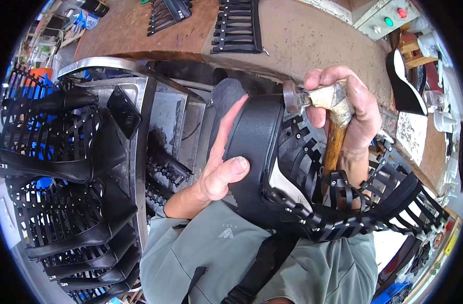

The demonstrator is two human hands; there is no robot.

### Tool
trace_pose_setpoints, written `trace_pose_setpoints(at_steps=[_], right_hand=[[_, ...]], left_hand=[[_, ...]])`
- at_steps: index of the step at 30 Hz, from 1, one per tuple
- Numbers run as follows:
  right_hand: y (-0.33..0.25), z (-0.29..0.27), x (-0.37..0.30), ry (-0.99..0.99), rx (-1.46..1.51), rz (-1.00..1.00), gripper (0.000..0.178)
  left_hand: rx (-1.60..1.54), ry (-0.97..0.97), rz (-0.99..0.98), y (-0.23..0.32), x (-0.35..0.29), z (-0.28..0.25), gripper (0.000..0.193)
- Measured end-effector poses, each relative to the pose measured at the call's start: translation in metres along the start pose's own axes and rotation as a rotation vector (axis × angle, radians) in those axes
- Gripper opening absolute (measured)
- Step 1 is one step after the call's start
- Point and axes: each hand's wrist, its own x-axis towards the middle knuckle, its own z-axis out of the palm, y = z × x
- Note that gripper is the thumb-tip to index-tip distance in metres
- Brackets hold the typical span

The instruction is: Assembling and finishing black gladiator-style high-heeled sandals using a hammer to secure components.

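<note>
A black wedge sandal (254, 134) with a tall upper of studded straps is held up in front of my body. My left hand (219, 169) grips it from the left, thumb on the black side of the wedge and fingers stretched up along its far side. In my right hand (362, 104) is a hammer (334, 144) with a wooden handle, its neck wrapped in worn pale material. The fingers curl around the wrapped part near the head. The hammer's metal face is at the wedge's upper edge, apparently touching it. A pale insole (287, 185) shows between the straps.
Similar black strappy wedge sandals (84, 238) are stacked at the left, beside a metal-framed rack (145, 116) with a black phone (123, 112) on it. Strap pieces (236, 25) lie on the brown workbench (312, 48) ahead. Another wedge (404, 83) stands at the right, near a button box (388, 19).
</note>
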Motion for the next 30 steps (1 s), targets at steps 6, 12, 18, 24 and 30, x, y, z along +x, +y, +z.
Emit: trace_pose_setpoints(at_steps=[6,12,18,24,30], right_hand=[[-0.018,0.021,-0.025,-0.225,-0.175,0.001,0.031],[-0.03,0.03,-0.043,-0.392,-0.312,0.112,0.023],[0.008,0.023,-0.054,-0.437,-0.166,-0.09,0.024],[0.012,0.009,-0.067,-0.496,-0.214,-0.191,0.024],[-0.004,0.022,-0.064,-0.591,-0.521,-0.476,0.025]], left_hand=[[-0.034,-0.05,0.134,0.0,-0.013,0.012,0.094],[0.027,-0.024,0.124,0.011,-0.015,0.014,0.091],[0.119,0.035,0.115,0.016,-0.019,0.011,0.086],[0.037,0.026,0.125,0.012,-0.015,0.013,0.078],[0.121,-0.022,0.02,0.021,-0.007,0.012,0.08]])
